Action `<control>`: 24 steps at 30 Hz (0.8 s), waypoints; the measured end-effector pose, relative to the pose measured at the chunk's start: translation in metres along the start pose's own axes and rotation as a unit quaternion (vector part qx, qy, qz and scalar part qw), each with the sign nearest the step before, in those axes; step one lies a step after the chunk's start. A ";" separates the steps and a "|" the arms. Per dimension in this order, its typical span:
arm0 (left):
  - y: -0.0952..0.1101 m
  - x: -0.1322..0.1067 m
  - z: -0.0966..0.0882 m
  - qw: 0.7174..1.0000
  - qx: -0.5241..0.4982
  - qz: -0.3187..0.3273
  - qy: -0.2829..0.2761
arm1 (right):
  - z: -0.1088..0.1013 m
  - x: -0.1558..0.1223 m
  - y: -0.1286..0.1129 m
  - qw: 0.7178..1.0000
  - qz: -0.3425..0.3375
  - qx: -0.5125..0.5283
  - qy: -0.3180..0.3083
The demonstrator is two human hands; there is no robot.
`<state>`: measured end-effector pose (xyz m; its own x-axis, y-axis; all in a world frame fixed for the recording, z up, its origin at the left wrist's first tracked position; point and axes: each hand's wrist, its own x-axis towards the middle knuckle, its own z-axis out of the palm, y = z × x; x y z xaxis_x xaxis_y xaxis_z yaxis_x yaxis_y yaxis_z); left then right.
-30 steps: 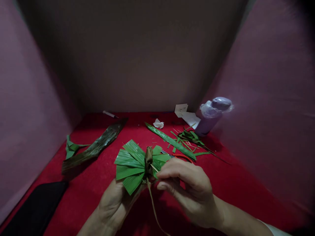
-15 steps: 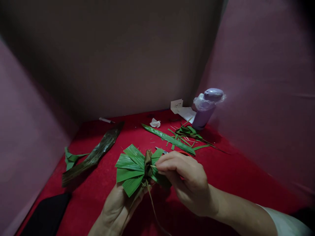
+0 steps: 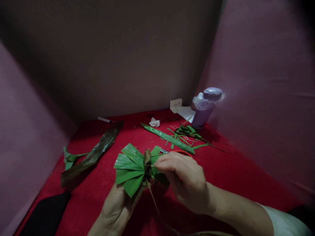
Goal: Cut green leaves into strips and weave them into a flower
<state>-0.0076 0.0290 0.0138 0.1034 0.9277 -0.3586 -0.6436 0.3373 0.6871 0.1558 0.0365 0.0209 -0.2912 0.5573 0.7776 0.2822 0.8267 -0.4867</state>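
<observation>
My left hand (image 3: 118, 205) is closed under a figure of fanned green leaf pieces (image 3: 130, 165), its fingertips mostly hidden beneath. At the figure's middle stands a rolled brown dried leaf (image 3: 147, 160). My right hand (image 3: 187, 178) pinches a thin pale stick, like a toothpick (image 3: 152, 166), whose tip meets the side of the brown roll. A long thin brown strand (image 3: 155, 206) trails down from the figure toward the bottom edge. Behind my right hand, part of a pair of scissors with orange-red handles (image 3: 184, 152) shows.
On the red tabletop (image 3: 236, 177) lie a long green leaf (image 3: 169, 138), leaf scraps with sticks (image 3: 188, 131), a dark dried leaf (image 3: 95, 150), a green leaf piece (image 3: 70, 159), crumpled tissue (image 3: 154, 122) and a pen (image 3: 105, 120). A purple bottle (image 3: 203, 116) stands back right; a black object (image 3: 45, 213) lies front left.
The view has shifted slightly. My right hand's fingertips sit a little closer to the brown roll, and less of the stick shows. More of the brown strand lies along the bottom edge.
</observation>
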 end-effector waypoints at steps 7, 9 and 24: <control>0.002 -0.005 -0.011 0.958 0.209 0.195 0.009 | 0.003 -0.007 -0.002 0.995 0.097 0.021 0.030; 0.006 -0.009 -0.009 0.910 0.297 0.289 0.020 | 0.005 -0.010 -0.002 0.987 0.157 0.025 0.013; 0.011 -0.015 -0.009 0.725 0.474 0.499 -0.033 | 0.016 -0.021 0.015 0.956 0.246 0.156 -0.043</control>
<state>-0.0232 0.0176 0.0210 0.0018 0.7803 0.6254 0.3846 -0.5778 0.7199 0.1515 0.0389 -0.0089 -0.2702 0.8780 0.3952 0.1226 0.4385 -0.8903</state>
